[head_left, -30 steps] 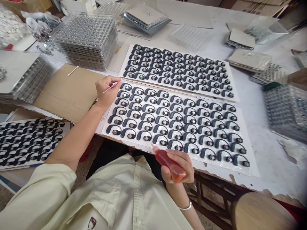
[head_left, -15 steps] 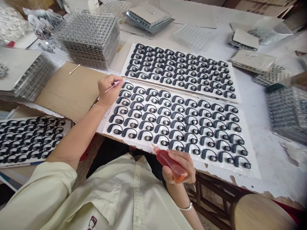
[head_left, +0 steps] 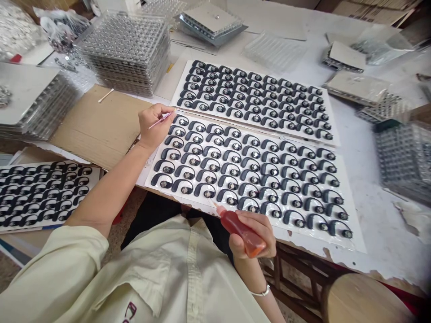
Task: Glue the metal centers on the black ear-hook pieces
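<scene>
My left hand [head_left: 153,125] pinches a thin pink stick [head_left: 161,120]. Its tip is at the top left corner of the nearer white sheet [head_left: 355,235], by the gap between the two sheets. In my right hand [head_left: 257,231] is a small squeeze bottle [head_left: 240,231] of red liquid, tilted with its narrow nozzle toward the sheet's front edge. Rows of black curved pieces [head_left: 251,190], each with a round silvery part at one end, cover this sheet. A second sheet [head_left: 332,112] with the same pieces lies just beyond it.
A cotton swab [head_left: 106,95] lies on brown cardboard [head_left: 97,125] at left. Tall stacks of clear trays [head_left: 124,49] stand behind. Another filled sheet [head_left: 43,193] is at lower left. More trays [head_left: 404,157] sit at right. A round stool [head_left: 367,298] is below the table edge.
Almost nothing differs. My left hand has shifted very slightly right with the stick; the bottle in my right hand stays nearly where it was.
</scene>
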Demonstrator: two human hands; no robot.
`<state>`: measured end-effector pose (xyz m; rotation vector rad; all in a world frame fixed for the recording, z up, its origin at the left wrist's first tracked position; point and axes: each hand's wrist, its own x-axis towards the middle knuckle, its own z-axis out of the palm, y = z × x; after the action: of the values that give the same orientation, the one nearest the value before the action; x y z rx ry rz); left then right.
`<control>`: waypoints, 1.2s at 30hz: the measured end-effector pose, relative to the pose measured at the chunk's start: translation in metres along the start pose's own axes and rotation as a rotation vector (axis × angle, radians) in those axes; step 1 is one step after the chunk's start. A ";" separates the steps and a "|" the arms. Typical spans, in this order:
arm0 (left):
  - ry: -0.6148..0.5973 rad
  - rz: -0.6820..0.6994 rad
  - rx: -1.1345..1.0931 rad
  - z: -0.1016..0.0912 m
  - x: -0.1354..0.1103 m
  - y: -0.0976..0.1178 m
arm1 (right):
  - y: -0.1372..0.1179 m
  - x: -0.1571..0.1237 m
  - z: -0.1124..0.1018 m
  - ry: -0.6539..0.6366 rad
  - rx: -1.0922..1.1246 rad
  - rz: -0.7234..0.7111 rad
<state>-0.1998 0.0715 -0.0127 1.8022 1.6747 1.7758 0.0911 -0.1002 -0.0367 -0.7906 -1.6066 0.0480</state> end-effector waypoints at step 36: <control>0.000 -0.009 -0.019 0.001 0.000 0.007 | -0.001 0.004 0.001 -0.091 -0.017 0.009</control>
<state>-0.1952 0.0688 -0.0082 1.7834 1.6573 1.7821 0.0901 -0.0981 -0.0328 -0.8181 -1.6912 0.0777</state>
